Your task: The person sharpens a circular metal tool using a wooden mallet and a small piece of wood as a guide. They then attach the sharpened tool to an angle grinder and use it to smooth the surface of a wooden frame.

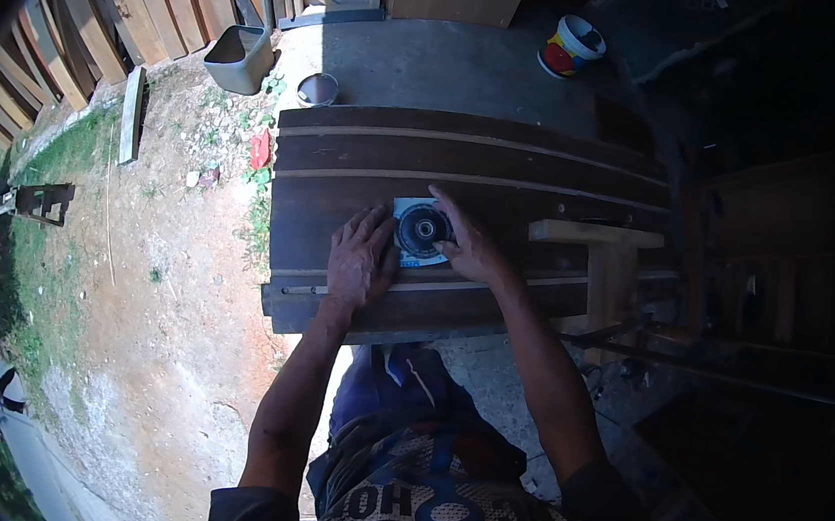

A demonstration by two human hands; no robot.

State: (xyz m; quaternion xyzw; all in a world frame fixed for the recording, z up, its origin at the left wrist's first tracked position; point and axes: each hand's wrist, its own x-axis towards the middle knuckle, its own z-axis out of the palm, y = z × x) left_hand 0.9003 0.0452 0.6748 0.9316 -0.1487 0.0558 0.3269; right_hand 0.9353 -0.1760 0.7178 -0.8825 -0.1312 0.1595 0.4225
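Note:
A black round disc (423, 230) with a metal ring at its middle lies on a small white and light-blue sheet (403, 204). Both rest on a dark wooden work surface (343, 198) with lighter strips across it. My right hand (472, 249) curves around the disc's right side, thumb at the near edge and a finger reaching past the far edge. Palm down, my left hand (363, 255) lies flat just left of the sheet, its fingers stretched out and its thumb side close to the disc.
At the right, a light wooden frame (596, 236) stands over the surface. Beyond the far edge are a round container (317, 89), a grey bin (239, 59) and a colourful bucket (571, 47). Planks (121, 1) lean at the far left, above sunlit ground.

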